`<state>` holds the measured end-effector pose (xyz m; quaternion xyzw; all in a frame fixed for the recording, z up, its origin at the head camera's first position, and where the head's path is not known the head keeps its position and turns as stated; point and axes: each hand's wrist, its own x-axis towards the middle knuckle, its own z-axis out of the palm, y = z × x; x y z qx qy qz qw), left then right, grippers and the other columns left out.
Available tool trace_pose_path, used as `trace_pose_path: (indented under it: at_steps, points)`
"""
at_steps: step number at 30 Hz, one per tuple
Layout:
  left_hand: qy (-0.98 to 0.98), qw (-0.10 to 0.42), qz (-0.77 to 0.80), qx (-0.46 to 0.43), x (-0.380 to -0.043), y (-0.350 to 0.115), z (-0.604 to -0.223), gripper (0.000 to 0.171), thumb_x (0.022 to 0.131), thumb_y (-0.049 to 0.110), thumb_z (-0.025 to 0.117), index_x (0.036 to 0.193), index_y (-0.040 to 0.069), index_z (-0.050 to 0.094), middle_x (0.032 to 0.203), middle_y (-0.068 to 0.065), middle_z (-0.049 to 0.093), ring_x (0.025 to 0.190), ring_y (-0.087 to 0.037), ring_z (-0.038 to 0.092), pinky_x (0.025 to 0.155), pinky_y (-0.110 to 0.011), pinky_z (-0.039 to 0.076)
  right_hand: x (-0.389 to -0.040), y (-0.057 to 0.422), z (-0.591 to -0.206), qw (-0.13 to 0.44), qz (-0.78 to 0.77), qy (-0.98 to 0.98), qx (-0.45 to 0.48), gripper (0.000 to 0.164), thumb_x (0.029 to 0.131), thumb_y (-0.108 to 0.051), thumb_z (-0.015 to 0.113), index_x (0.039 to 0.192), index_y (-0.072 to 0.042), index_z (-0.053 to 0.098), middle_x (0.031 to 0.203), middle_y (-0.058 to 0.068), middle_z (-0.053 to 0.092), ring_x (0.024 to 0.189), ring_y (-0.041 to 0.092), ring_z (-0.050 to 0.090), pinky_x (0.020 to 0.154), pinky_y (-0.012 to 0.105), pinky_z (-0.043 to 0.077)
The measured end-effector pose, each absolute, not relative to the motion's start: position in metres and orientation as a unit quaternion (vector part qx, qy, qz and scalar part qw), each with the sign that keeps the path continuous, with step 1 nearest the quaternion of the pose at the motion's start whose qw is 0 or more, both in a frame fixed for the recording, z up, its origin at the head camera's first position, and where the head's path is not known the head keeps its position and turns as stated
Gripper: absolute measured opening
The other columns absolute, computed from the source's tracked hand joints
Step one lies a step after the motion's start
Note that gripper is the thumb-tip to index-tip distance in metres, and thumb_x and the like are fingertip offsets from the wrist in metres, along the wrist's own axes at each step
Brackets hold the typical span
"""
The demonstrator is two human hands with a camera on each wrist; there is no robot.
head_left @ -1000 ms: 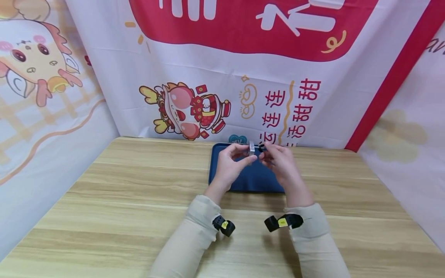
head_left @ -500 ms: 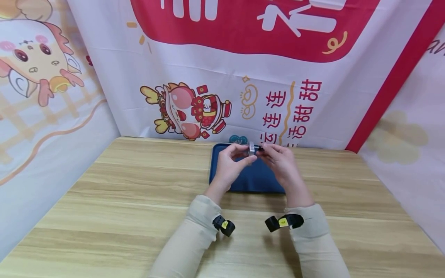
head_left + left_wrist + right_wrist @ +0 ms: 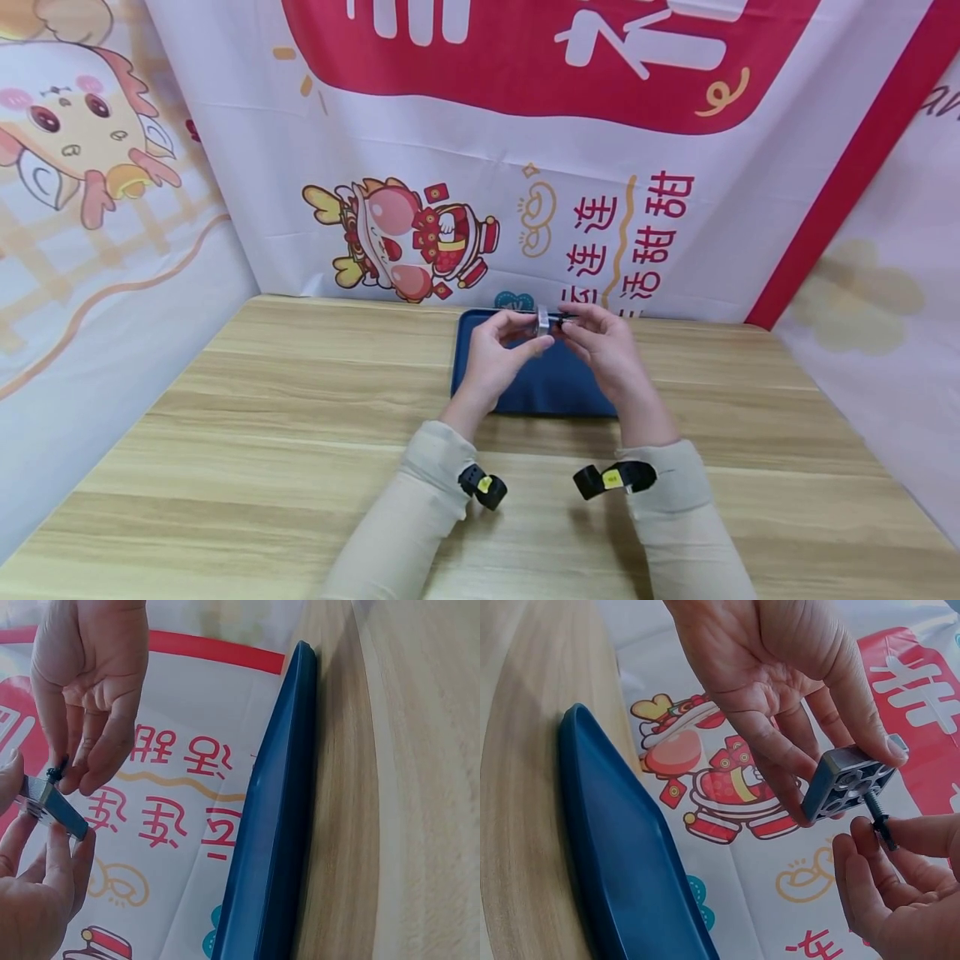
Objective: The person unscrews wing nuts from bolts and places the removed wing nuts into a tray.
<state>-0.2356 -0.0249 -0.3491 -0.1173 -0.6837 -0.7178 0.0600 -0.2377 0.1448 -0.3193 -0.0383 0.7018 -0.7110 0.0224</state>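
Over the blue tray (image 3: 551, 383), my left hand (image 3: 498, 350) holds a small square grey metal block (image 3: 847, 780) by its edges, between thumb and fingers. Its hollow, ribbed face is turned toward my right hand (image 3: 603, 350). From that face sticks out a threaded bolt (image 3: 873, 801) with a small black nut (image 3: 883, 823) near its free end. My right hand's fingertips (image 3: 864, 831) are around the nut and pinch it. In the left wrist view, the block (image 3: 56, 806) and the nut (image 3: 55, 774) show between both hands, partly covered by fingers.
The tray lies on a wooden table (image 3: 300, 433), close to its back edge. Behind it hangs a printed cloth (image 3: 480, 150), and more cloth covers both sides. Each wrist wears a black camera strap (image 3: 483, 487).
My right hand's fingers have shifted around the black nut, changing their hold as the hand tilts slightly. My left hand and the metal block have stayed in place.
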Motion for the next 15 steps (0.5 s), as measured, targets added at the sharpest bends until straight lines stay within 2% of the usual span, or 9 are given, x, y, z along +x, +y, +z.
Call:
trace_pose_path:
  at_steps: [5, 8, 12, 15]
  points:
    - [-0.678, 0.061, -0.724, -0.112, -0.2355, -0.0251, -0.3491, 0.034, 0.086, 0.014, 0.078, 0.118, 0.009, 0.068, 0.121, -0.009, 0.07, 0.11, -0.024, 0.064, 0.09, -0.032, 0.059, -0.2402, 0.1435, -0.3206, 0.021, -0.709, 0.705, -0.027, 0.038, 0.101, 0.0, 0.052, 0.138, 0.005, 0.05, 0.102, -0.002, 0.062, 0.097, 0.007, 0.067, 0.092, 0.019, 0.055]
    - [-0.677, 0.058, -0.725, -0.109, -0.2357, -0.0251, -0.3491, 0.034, 0.086, 0.014, 0.078, 0.119, 0.009, 0.068, 0.12, -0.009, 0.07, 0.111, -0.025, 0.064, 0.09, -0.032, 0.059, -0.2411, 0.1439, -0.3213, 0.023, -0.707, 0.707, -0.023, 0.037, 0.1, 0.001, 0.052, 0.137, 0.006, 0.05, 0.107, -0.002, 0.061, 0.096, 0.007, 0.067, 0.095, 0.022, 0.055]
    - [-0.675, 0.057, -0.727, -0.112, -0.2357, -0.0247, -0.3493, 0.034, 0.086, 0.014, 0.078, 0.118, 0.009, 0.068, 0.119, -0.009, 0.07, 0.11, -0.024, 0.064, 0.09, -0.032, 0.059, -0.2401, 0.147, -0.3211, 0.03, -0.701, 0.712, -0.024, 0.035, 0.102, -0.004, 0.051, 0.136, 0.004, 0.051, 0.105, -0.005, 0.062, 0.095, 0.005, 0.066, 0.097, 0.024, 0.054]
    - [-0.673, 0.059, -0.728, -0.113, -0.2359, -0.0245, -0.3501, 0.034, 0.086, 0.013, 0.078, 0.118, 0.008, 0.068, 0.117, -0.01, 0.071, 0.108, -0.023, 0.064, 0.089, -0.031, 0.059, -0.2391, 0.1496, -0.3193, 0.028, -0.706, 0.708, -0.013, 0.032, 0.104, -0.012, 0.049, 0.133, 0.001, 0.054, 0.094, -0.008, 0.065, 0.092, 0.007, 0.066, 0.09, 0.021, 0.055]
